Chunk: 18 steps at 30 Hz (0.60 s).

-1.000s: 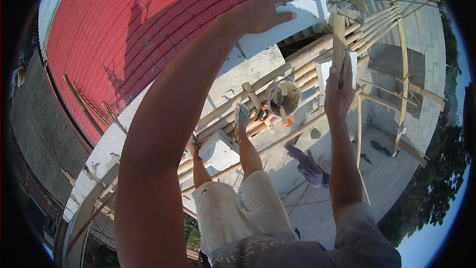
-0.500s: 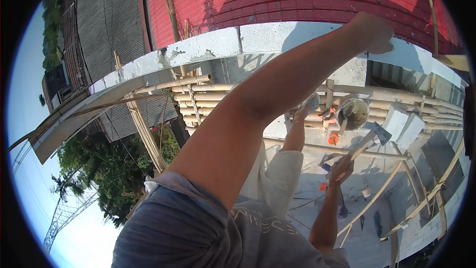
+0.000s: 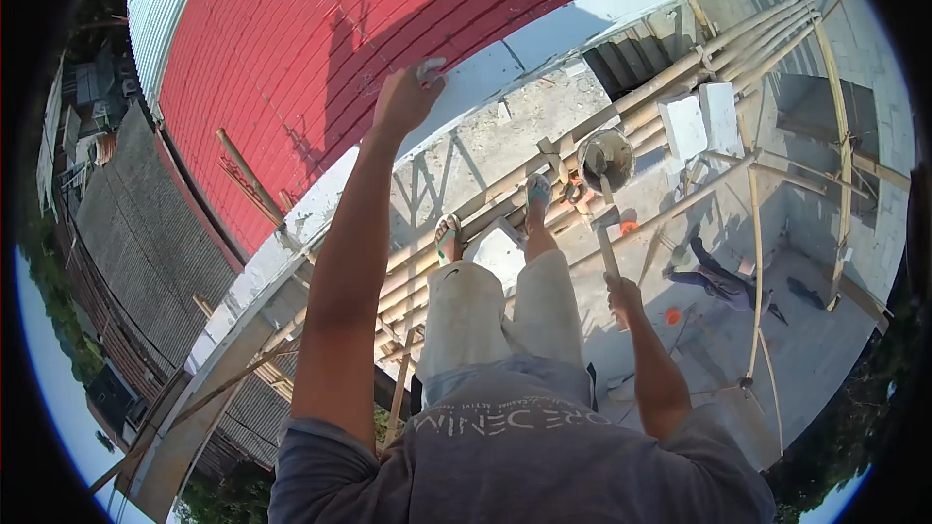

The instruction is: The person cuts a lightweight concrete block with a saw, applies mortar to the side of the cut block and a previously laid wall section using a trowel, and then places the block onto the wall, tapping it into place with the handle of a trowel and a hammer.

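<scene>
My left hand (image 3: pixel 409 100) is raised at the end of an outstretched arm, over the white block wall (image 3: pixel 482 76). Its fingers are closed, and a small pale patch shows at their tips; whether that is a held piece or dust I cannot make out. Lower down on the right, my right hand (image 3: pixel 624 299) grips the wooden handle of a hatchet-like tool (image 3: pixel 607 247), its flat grey metal head pointing away from me. Just beyond that head hangs or stands a bucket (image 3: pixel 606 157) with grey mortar and a stick-like handle in it.
My sandalled feet stand on bamboo poles (image 3: pixel 398 306), beside a white block (image 3: pixel 497 254). Two more white blocks (image 3: pixel 684 126) rest to the right. A lower floor (image 3: pixel 699 359) lies below, with dark cloth-like things (image 3: pixel 718 279). Red roofing (image 3: pixel 291 58) spreads beyond the wall.
My view has swung, bringing both legs and feet into sight. The left arm now reaches up on the left instead of across to the right. The hatchet-like tool stays in my right hand.
</scene>
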{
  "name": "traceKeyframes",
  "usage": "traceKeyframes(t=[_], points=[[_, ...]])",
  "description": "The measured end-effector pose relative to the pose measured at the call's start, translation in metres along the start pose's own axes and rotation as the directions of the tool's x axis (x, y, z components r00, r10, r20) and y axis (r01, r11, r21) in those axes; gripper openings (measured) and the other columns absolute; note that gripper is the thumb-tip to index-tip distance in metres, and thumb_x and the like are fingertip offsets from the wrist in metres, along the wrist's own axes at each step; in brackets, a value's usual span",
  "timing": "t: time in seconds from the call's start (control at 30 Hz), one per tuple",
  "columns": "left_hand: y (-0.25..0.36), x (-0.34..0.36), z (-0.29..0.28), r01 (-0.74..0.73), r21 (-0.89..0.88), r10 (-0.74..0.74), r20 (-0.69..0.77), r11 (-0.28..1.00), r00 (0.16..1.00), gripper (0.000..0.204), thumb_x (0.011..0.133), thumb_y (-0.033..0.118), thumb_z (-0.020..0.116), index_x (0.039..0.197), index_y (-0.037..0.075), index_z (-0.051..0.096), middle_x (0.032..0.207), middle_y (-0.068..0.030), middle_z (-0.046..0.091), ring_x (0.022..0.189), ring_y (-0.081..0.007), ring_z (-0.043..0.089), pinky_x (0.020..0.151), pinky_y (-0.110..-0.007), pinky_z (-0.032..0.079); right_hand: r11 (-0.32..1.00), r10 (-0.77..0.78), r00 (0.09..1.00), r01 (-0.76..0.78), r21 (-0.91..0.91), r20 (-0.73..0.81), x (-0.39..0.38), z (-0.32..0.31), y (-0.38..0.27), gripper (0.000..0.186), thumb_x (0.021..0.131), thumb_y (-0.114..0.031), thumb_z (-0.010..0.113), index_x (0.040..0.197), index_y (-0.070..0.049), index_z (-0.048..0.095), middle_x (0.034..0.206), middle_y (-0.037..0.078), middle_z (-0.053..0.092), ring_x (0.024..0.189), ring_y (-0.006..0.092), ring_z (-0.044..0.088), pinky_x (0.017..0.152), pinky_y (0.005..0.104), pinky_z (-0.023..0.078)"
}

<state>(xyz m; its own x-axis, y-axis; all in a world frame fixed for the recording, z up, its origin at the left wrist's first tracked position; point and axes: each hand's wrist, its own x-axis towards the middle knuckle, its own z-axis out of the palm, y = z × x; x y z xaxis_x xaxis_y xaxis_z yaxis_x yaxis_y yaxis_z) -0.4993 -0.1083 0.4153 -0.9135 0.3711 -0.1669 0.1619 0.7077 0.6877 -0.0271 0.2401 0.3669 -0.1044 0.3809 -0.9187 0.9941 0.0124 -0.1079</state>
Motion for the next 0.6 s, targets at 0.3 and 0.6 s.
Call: traceKeyframes(t=[0.3, 0.6], points=[[-0.072, -0.149, -0.041, 0.029, -0.318, -0.149, -0.362, 0.948, 0.92, 0.026, 0.098, 0.021, 0.069, 0.115, 0.003, 0.072, 0.082, -0.0051, 0.069, 0.072, -0.0142, 0.064, 0.066, -0.028, 0.052, 0.979, 0.155, 0.98, -0.17, 0.115, 0.129, -0.028, 0.044, 0.045, 0.047, 0.093, -0.048, 0.069, 0.087, -0.002, 0.059, 0.064, 0.004, 0.05, 0.049, 0.016, 0.049, 0.047, 0.0368, 0.044], [-0.082, -0.279, -0.057, 0.068, 0.003, -0.066, -0.2, 0.998, 0.977, 0.035, 0.099, 0.021, 0.063, 0.129, 0.003, 0.066, 0.099, -0.0133, 0.072, 0.091, -0.023, 0.067, 0.084, -0.037, 0.052, 0.976, 0.05, 0.989, -0.078, 0.202, 0.139, -0.045, 0.094, 0.048, 0.05, 0.093, -0.048, 0.069, 0.094, 0.002, 0.064, 0.064, 0.006, 0.051, 0.048, 0.0165, 0.051, 0.044, 0.039, 0.043]])
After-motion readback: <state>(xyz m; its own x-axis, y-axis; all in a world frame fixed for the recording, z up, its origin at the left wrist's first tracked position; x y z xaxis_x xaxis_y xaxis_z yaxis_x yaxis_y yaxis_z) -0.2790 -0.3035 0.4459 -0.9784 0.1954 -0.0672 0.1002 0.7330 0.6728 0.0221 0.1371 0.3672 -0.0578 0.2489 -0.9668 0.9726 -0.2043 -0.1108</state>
